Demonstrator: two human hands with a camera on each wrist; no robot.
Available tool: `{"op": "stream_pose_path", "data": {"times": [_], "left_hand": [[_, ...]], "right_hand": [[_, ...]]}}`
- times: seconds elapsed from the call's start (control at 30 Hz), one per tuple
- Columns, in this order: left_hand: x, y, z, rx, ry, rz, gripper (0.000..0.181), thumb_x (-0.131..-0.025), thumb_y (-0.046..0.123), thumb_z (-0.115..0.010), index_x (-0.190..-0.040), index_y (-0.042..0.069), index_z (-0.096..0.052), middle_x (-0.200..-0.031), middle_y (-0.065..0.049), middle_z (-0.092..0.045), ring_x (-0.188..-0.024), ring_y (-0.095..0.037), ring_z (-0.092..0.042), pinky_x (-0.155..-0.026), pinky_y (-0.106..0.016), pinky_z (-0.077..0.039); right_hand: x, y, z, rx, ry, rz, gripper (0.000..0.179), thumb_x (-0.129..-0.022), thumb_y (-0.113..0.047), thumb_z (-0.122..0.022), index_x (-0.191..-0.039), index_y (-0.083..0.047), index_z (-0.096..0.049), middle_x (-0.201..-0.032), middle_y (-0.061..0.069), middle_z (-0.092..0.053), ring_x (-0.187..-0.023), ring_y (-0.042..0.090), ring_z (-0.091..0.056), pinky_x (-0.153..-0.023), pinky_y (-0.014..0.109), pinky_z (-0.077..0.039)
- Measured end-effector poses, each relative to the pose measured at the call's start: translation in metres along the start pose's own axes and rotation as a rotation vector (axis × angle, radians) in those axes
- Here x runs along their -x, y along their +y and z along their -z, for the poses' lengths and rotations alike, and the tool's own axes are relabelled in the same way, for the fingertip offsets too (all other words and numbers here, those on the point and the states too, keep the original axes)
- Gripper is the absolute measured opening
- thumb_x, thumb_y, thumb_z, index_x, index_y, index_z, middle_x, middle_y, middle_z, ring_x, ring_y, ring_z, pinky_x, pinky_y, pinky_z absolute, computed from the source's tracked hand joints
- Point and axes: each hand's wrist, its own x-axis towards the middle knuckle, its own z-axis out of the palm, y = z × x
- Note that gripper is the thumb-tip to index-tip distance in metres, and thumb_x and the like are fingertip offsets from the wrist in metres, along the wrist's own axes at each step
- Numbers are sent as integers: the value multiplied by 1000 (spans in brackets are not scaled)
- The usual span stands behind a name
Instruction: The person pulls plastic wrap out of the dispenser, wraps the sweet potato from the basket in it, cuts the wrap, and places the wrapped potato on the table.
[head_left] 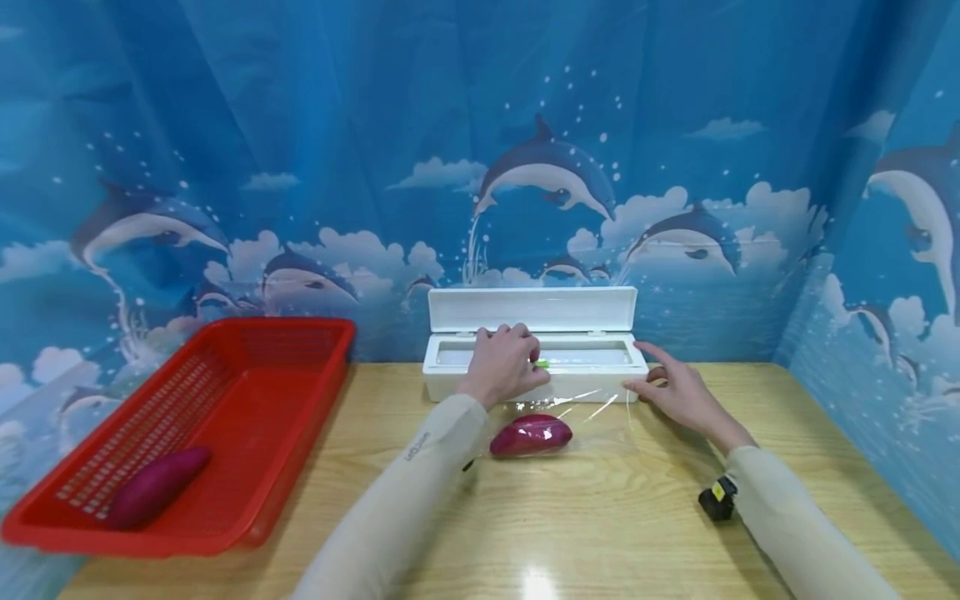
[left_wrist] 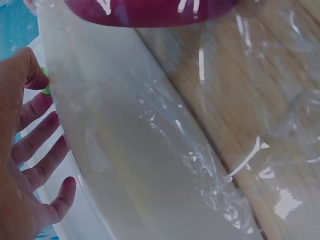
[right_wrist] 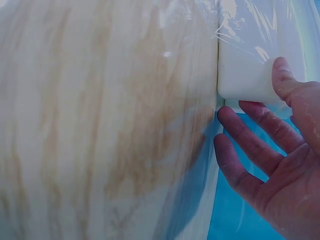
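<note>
A white cling film dispenser stands at the back of the table with its lid raised. Clear film runs from it down over a purple sweet potato lying in front. My left hand reaches over the dispenser's front edge, thumb and forefinger pinching a small green slider; its other fingers are spread loosely. At the dispenser's right end, my right hand holds the corner between thumb and forefinger. In the right wrist view, its remaining fingers extend beside the end wall.
A red plastic basket stands on the left, with another purple sweet potato in it. A dolphin-print curtain hangs behind the wooden table. A small black device sits at the right wrist.
</note>
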Motion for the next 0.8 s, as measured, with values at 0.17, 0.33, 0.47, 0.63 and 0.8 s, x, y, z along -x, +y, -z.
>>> {"op": "stream_pose_path", "data": {"times": [0.17, 0.33, 0.47, 0.63, 0.8], "left_hand": [[2, -5, 0, 8, 8, 10, 24, -88, 44, -67, -96, 22, -74, -121, -1, -69, -105, -23, -63, -96, -54, -51], [6, -13, 4, 22, -3, 33, 22, -88, 44, -70, -94, 24, -74, -122, 0, -69, -108, -23, -63, -96, -53, -51], [7, -17, 8, 24, -27, 28, 21, -88, 44, -71, -95, 24, -75, -125, -1, -69, -112, -24, -63, -99, -56, -50], [13, -29, 15, -17, -57, 47, 19, -87, 42, -71, -89, 24, -72, -120, -1, -68, -109, -25, -62, -99, -59, -49], [25, -51, 22, -26, -80, 80, 19, -87, 43, -74, -85, 24, -70, -115, 0, -68, -105, -25, -62, -99, -61, -47]], "right_hand": [[-3, -2, -4, -4, -3, 13, 81, -99, -40, -67, -162, -11, -25, -104, 20, -75, -82, 20, -75, -83, 50, -58], [-4, -4, -5, 7, 4, 14, 81, -99, -40, -67, -162, -10, -25, -106, 22, -74, -84, 23, -76, -87, 55, -57], [-5, -4, -6, 14, 8, 5, 81, -99, -40, -67, -162, -10, -25, -107, 23, -74, -86, 24, -75, -88, 55, -56], [-6, -4, -7, 1, -5, 4, 83, -99, -42, -67, -163, -11, -25, -107, 22, -74, -85, 22, -75, -86, 53, -57], [-1, -2, -1, 22, -2, -8, 84, -99, -44, -66, -163, -10, -23, -110, 24, -73, -90, 27, -75, -85, 53, -58]]}}
